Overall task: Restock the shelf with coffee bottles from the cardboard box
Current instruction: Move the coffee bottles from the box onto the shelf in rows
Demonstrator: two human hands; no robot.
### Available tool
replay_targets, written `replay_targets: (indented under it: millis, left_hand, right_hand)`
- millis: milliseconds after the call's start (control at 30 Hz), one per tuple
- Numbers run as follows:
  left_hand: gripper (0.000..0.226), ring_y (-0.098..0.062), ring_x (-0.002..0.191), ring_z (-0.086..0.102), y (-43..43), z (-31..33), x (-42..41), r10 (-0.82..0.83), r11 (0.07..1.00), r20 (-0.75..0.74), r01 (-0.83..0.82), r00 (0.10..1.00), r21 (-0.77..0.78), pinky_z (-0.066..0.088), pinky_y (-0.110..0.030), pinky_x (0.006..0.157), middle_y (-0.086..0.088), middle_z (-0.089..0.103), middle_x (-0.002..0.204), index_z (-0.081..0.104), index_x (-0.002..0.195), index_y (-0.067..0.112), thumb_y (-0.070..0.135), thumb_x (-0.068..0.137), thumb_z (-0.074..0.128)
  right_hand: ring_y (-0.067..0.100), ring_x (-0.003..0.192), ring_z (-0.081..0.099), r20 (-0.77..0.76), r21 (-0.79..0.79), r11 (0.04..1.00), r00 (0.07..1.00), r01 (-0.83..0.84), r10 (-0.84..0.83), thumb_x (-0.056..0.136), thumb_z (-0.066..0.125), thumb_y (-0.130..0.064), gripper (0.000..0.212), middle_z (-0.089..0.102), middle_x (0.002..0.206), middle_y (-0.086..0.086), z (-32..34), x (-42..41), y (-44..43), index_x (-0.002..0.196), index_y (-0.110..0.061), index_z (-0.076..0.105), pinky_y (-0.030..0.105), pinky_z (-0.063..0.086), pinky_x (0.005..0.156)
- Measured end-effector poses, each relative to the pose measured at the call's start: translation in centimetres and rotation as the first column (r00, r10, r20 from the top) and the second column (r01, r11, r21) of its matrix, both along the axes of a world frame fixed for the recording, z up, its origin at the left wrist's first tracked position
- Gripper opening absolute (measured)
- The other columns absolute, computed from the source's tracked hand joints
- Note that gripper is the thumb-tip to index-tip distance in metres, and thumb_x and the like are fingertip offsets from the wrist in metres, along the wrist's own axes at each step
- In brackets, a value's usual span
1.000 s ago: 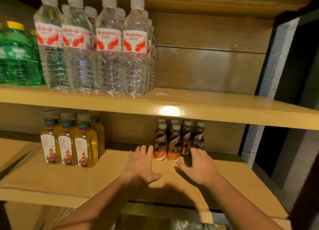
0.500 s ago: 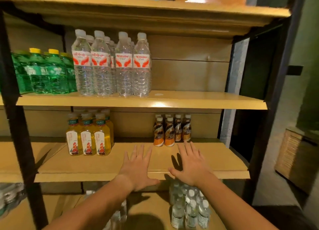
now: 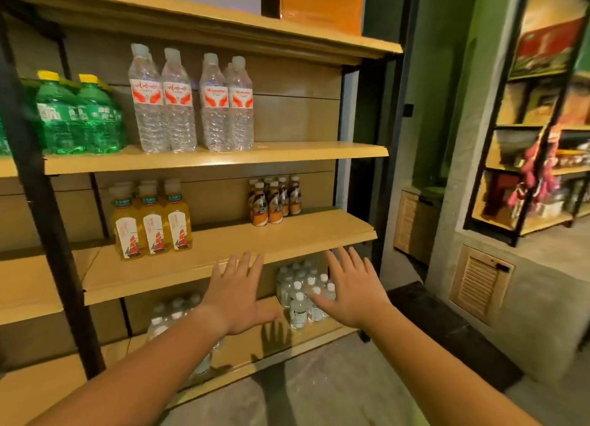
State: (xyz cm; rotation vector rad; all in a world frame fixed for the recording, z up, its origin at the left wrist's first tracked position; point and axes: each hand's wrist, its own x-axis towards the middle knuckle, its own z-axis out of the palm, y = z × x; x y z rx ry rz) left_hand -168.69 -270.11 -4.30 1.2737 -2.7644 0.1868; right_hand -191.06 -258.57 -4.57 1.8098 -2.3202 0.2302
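Several small brown-and-orange coffee bottles [image 3: 275, 199] stand in a tight group at the right of the middle wooden shelf [image 3: 306, 234]. My left hand [image 3: 238, 293] is held out in front of that shelf's front edge, fingers spread, holding nothing. My right hand [image 3: 356, 286] is out to the right of it, also spread and empty, in front of the lower shelf. Both hands are well apart from the coffee bottles. No cardboard box is in view.
Yellow tea bottles [image 3: 151, 223] share the middle shelf at the left. Clear water bottles [image 3: 191, 101] and green bottles [image 3: 78, 114] stand on the shelf above. Small clear bottles [image 3: 303, 293] fill the lower shelf. A black upright post [image 3: 48, 202] is at the left; another shelving unit [image 3: 536, 144] stands at the right.
My hands have drawn back from the coffee bottles and off the middle shelf. The view has pulled back and swung right, showing the whole shelving unit and the room beside it.
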Motion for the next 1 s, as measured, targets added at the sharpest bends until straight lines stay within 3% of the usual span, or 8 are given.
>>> replay_targets:
  millis: [333, 567, 700, 1000]
  left_hand:
    - [0.124, -0.033, 0.157, -0.006, 11.0, -3.9, 16.5, 0.021, 1.000, -0.036, -0.021, 0.999, 0.017, 0.004, -0.056, 0.125, -0.007, -0.007, 0.171, -0.010, 0.162, 0.026, 0.090, 0.075, 0.050]
    - [0.123, -0.034, 0.157, -0.002, 17.2, -7.2, 32.9, 0.098, 0.992, 0.060, -0.103, 0.993, 0.078, 0.011, -0.056, 0.124, -0.008, -0.005, 0.171, -0.009, 0.162, 0.023, 0.090, 0.076, 0.048]
    - [0.121, -0.032, 0.157, -0.002, 18.0, -7.4, 42.2, 0.170, 0.980, 0.011, -0.170, 0.985, 0.105, 0.008, -0.058, 0.124, -0.005, -0.004, 0.171, -0.005, 0.162, 0.025, 0.088, 0.076, 0.052]
    - [0.119, -0.035, 0.156, -0.011, 15.5, -9.7, 65.5, 0.298, 0.939, 0.105, -0.311, 0.949, 0.144, 0.003, -0.059, 0.125, -0.008, -0.014, 0.170, -0.015, 0.161, 0.025, 0.089, 0.079, 0.042]
  right_hand:
    - [0.032, 0.156, -0.009, -0.041, 0.061, 0.997, 0.999, 0.036, -0.033, 0.085, 0.025, -0.086, 0.104, -0.009, 0.170, 0.007, -3.9, 15.8, 10.9, 0.161, -0.023, -0.008, 0.055, 0.005, 0.125]
    - [0.033, 0.156, -0.004, -0.034, 0.093, 0.994, 0.998, -0.050, 0.053, 0.087, 0.027, -0.083, 0.101, -0.003, 0.170, 0.009, -6.7, 31.8, 14.4, 0.161, -0.020, -0.002, 0.053, 0.006, 0.124]
    - [0.034, 0.156, -0.006, -0.032, 0.140, 0.982, 0.991, -0.125, 0.131, 0.088, 0.027, -0.083, 0.101, -0.007, 0.170, 0.010, -7.1, 40.8, 13.9, 0.161, -0.021, -0.004, 0.054, 0.005, 0.125]
    - [0.034, 0.156, 0.002, 0.024, 0.091, 0.943, 0.947, -0.321, 0.320, 0.085, 0.031, -0.084, 0.102, 0.002, 0.170, 0.009, -9.9, 64.3, 6.5, 0.161, -0.024, -0.002, 0.054, 0.010, 0.124]
